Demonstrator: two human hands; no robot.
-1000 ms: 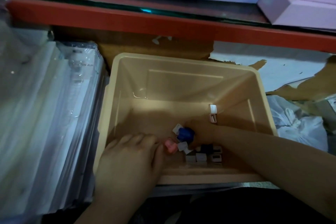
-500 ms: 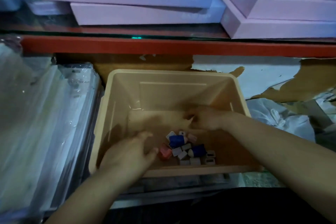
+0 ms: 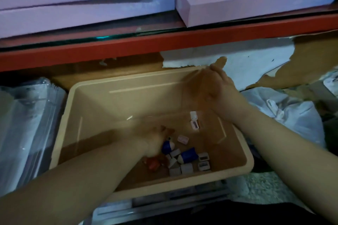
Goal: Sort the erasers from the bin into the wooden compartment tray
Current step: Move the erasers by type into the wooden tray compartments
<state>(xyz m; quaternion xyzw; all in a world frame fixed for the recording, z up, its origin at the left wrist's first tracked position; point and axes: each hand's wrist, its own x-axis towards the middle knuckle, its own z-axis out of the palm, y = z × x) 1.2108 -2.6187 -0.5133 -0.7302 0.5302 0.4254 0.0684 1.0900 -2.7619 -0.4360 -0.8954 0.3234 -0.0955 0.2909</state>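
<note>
Fingers of the left hand (image 3: 153,143) curl among the erasers (image 3: 188,155) in the bin (image 3: 128,105); grip unclear, right hand (image 3: 214,88) likewise.

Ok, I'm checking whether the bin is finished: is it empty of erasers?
No: a cluster of erasers lies on the floor of the bin, by the left hand.

bin (image 3: 128,100) 1 | hands (image 3: 152,141) (image 3: 215,87) 2 | blue erasers (image 3: 167,147) (image 3: 189,154) 2 | red eraser (image 3: 153,166) 1

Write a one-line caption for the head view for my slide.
Left hand among erasers in a beige bin; right hand raised near its far rim.
</note>
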